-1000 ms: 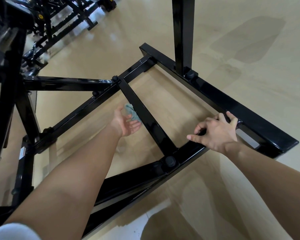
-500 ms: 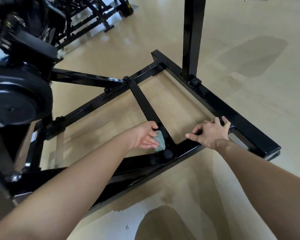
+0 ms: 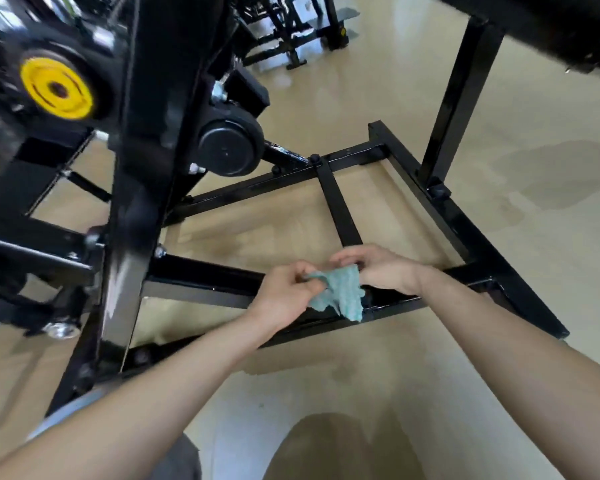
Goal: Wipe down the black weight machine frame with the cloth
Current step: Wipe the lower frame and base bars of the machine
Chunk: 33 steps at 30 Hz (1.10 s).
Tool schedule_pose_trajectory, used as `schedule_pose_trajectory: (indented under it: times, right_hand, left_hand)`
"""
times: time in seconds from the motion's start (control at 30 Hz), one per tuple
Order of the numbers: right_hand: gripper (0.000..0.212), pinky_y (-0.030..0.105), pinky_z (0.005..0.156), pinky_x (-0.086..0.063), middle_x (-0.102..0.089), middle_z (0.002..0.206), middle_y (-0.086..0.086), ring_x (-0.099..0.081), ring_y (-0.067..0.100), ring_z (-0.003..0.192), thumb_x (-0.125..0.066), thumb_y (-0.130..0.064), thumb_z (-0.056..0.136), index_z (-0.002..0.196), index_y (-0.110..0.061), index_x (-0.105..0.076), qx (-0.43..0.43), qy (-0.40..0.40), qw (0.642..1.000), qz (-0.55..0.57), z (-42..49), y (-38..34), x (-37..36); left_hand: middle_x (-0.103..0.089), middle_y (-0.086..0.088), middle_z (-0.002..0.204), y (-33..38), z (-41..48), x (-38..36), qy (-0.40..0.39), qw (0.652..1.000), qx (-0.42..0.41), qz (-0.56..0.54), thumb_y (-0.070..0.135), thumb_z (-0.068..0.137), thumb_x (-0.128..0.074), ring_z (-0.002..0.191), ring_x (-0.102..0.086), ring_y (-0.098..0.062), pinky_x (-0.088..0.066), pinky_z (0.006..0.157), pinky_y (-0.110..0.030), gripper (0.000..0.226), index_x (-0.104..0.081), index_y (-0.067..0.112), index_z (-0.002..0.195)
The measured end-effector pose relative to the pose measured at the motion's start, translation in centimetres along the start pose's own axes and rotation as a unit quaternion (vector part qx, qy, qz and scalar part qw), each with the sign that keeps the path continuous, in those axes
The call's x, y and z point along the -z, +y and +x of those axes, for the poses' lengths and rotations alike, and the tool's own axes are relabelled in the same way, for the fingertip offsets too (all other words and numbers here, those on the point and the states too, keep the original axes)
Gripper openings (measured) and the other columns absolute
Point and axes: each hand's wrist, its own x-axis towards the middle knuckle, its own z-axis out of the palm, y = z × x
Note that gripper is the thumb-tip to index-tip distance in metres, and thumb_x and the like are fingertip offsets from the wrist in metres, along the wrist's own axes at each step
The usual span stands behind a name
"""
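Both hands pinched the cloth (image 3: 341, 292) just above the frame's near bar (image 3: 205, 271), the left hand (image 3: 286, 292) gripping one corner and the right hand (image 3: 378, 268) the other; refolding to a clean face would likely wipe best.

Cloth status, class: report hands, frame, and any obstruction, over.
Both hands, left and right, pinch the cloth. Cloth hangs above the near frame bar, not wiping. Nothing in the way.

Single head view, looking down, close over frame base (image 3: 464, 223).
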Motion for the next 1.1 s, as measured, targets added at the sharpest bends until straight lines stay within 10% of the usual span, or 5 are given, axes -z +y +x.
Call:
schedule_pose_trajectory:
  times: [0.2,0.37,0.5,0.73,1.1]
  right_hand:
    - [0.049,0.047,0.087,-0.059,-0.063,0.134,0.011,-0.065,0.029,0.121,-0.045,0.013,0.098,0.132,-0.018,-0.064,0.042,-0.142,0.935,0.324,-2.6,-5.7,-3.4]
    - [0.030,0.028,0.076,-0.058,-0.072,0.105,0.010,-0.071,0.027,0.096,-0.057,0.014,0.089,0.092,-0.011,-0.073,0.077,0.077,0.981,0.160,-1.4,-7.5,-7.1]
    - [0.036,0.026,0.086,-0.051,-0.067,0.109,0.002,-0.065,0.018,0.098,-0.069,0.007,0.075,0.096,-0.022,-0.073,0.117,0.229,0.966,-0.006,0.1,-7.8,-10.4]
    - [0.050,0.001,0.092,-0.034,-0.050,0.118,-0.011,-0.051,-0.001,0.106,-0.086,-0.016,0.073,0.119,-0.020,-0.068,0.190,0.174,0.961,-0.096,0.0,-8.1,-14.4]
    - [0.068,0.029,0.114,-0.038,-0.045,0.145,-0.014,-0.043,0.004,0.134,-0.083,-0.035,0.078,0.140,-0.021,-0.060,0.271,0.162,0.936,-0.154,1.1,-10.5,-16.9]
  left_hand:
    - [-0.067,0.017,0.073,-1.2,-3.4,2.9,0.153,0.980,-0.075,0.104,0.014,0.091,-0.064,0.065,-0.059,-0.001,-0.046,0.072,-0.026,0.028,-0.073,0.034,0.108]
    - [-0.071,0.006,0.121,-2.3,-5.8,6.2,0.065,0.985,-0.058,0.150,0.012,0.096,-0.057,0.107,-0.067,-0.019,-0.050,0.101,-0.035,0.048,-0.061,0.038,0.136]
    - [-0.070,0.014,0.109,-2.7,-8.5,10.3,0.111,0.978,-0.082,0.154,0.024,0.096,-0.066,0.103,-0.065,-0.008,-0.048,0.093,-0.022,0.030,-0.070,0.034,0.123]
    - [-0.066,0.011,0.103,-3.1,-10.9,16.0,0.311,0.925,-0.177,0.129,0.023,0.090,-0.070,0.095,-0.061,-0.006,-0.053,0.085,-0.033,0.022,-0.074,0.027,0.111]
    - [-0.042,0.006,0.119,-4.8,-9.1,17.7,0.384,0.908,-0.158,0.046,0.021,0.084,-0.076,0.105,-0.052,-0.012,-0.050,0.086,-0.031,0.036,-0.060,0.026,0.115]
